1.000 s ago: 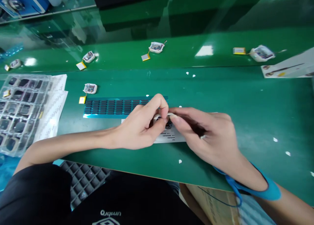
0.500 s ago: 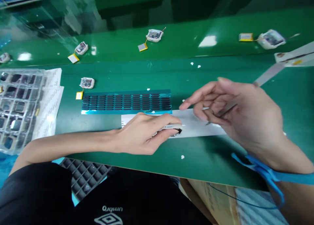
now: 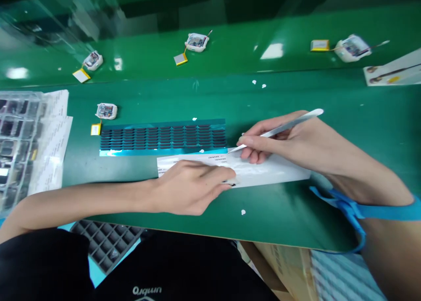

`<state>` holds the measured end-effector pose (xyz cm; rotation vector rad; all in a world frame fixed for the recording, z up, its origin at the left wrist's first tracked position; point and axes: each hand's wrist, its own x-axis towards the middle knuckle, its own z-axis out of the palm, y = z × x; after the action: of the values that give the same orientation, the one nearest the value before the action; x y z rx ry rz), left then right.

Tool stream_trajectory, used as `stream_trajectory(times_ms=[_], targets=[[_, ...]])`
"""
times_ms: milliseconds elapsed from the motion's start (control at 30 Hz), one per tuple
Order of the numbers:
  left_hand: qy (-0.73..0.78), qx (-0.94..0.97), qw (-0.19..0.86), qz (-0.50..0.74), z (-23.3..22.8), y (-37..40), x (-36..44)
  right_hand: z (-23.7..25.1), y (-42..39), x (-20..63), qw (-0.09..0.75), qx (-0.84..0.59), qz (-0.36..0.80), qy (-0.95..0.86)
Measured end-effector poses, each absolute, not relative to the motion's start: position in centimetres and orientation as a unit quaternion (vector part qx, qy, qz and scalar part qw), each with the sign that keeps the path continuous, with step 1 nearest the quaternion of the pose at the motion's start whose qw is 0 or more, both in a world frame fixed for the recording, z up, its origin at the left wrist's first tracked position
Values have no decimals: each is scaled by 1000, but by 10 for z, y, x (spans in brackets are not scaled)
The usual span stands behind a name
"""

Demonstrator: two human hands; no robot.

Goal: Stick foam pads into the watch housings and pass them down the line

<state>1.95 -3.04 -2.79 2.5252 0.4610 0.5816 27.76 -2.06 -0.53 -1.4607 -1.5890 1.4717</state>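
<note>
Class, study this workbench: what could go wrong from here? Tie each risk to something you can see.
The right hand holds a pointed tool with its tip near the edge of the blue sheet, so a slip might tear it. The left hand hides most of the part it grips, so a loose hold could go unnoticed. A battery lies right beside the sheet's left end, so moving that sheet might drag it.

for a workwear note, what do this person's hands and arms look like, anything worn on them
The left hand and right hand wear no gloves. The right arm has a blue wristband with loose ends. The left arm is bare below a black sleeve.
</note>
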Motion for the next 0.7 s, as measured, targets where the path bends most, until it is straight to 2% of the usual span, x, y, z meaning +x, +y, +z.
stream_trajectory(times_ms=[100,233,400,533,700], targets=[[125,949,162,241,-31,-35,21,-8,-19,282,243,-507,590,-580],[120,948,144,258,-31,-38,22,-7,-18,281,216,-482,634,-565],[171,931,230,225,-24,-32,19,-3,-22,275,194,-459,666,-555],[207,893,325,231,-21,-27,20,-3,-24,273,204,-453,676,-544],[227,863,391,226,-19,-25,22,-6,-25,272,211,-434,686,-544]])
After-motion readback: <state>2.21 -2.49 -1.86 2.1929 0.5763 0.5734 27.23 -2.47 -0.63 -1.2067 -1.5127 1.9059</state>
